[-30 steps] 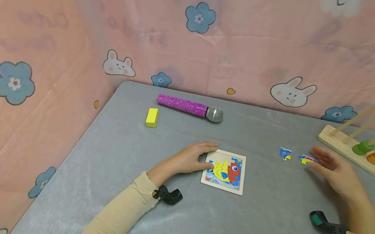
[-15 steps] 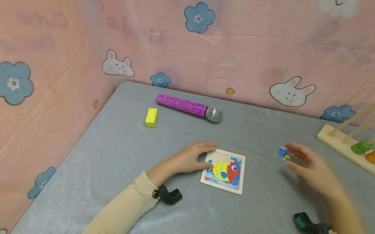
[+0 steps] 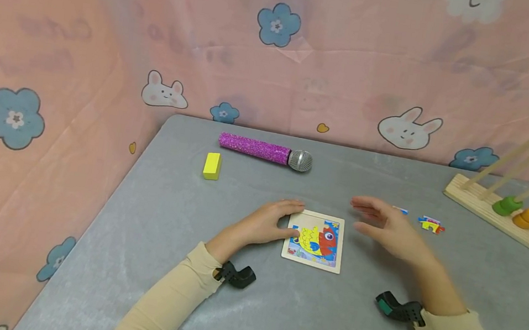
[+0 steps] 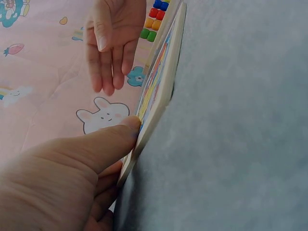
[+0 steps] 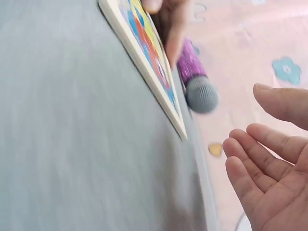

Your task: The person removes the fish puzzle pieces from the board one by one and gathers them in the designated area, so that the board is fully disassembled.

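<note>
A small wooden jigsaw puzzle [image 3: 325, 250] with a red and yellow fish picture lies in the middle of the grey table; bare wood shows in the upper left of its tray. My left hand [image 3: 267, 222] holds it by the left side, the thumb [image 4: 118, 137] over the edge and the fingers at the top left corner. To the right of the puzzle, my right hand [image 3: 393, 231] hovers with fingers extended and nothing in it, its palm visible in the right wrist view. Behind that hand lie two loose puzzle pieces, one [image 3: 431, 225] in full view, the other [image 3: 403, 210] mostly hidden.
A purple glitter microphone [image 3: 256, 149] lies towards the back of the table, with a yellow block [image 3: 212, 166] near its left end. At the far right stands a wooden bead rack [image 3: 482, 204] with upright rods. Pink printed cloth [image 3: 344, 58] hangs behind.
My right hand has swept left from the loose pieces towards the puzzle, uncovering the right-hand piece and covering most of the other. My left hand has stayed on the puzzle.
</note>
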A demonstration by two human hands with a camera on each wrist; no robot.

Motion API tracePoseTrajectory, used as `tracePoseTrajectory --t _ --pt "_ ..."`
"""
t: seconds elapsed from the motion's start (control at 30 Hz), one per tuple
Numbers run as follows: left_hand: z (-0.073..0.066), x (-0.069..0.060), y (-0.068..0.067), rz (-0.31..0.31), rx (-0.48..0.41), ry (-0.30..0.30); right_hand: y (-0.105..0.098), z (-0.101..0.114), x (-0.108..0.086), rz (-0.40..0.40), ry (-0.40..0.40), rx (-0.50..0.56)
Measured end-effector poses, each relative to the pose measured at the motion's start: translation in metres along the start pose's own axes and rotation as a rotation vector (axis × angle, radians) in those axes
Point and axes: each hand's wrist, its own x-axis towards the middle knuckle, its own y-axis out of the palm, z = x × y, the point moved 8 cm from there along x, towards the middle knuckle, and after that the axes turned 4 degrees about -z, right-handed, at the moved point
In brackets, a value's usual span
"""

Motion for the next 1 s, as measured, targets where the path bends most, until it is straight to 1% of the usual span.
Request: tracePoseTrajectory --t 0.17,0.33,0.47,0.7,0.87,1.0 --pt "0.0 0.0 0.0 -0.001 0.008 0.002 0.025 0.003 0.009 0.072 0.012 0.042" --pt "0.0 0.001 0.0 0.004 0.009 -0.002 0.042 0.001 0.011 0.107 -0.008 0.066" --pt "0.0 0.001 0.0 0.005 0.005 -0.005 0.045 -0.001 0.011 0.093 -0.026 0.056" --pt "0.0 0.001 0.001 0.006 0.008 -0.006 0.045 -0.004 0.007 0.043 -0.074 -0.045" --pt "-0.001 0.002 0.001 0.008 0.002 -0.004 0.046 -0.004 0.005 0.011 -0.145 -0.112" --pt "-0.001 0.001 0.0 0.012 0.001 -0.011 0.048 -0.002 0.004 0.017 -0.207 -0.153"
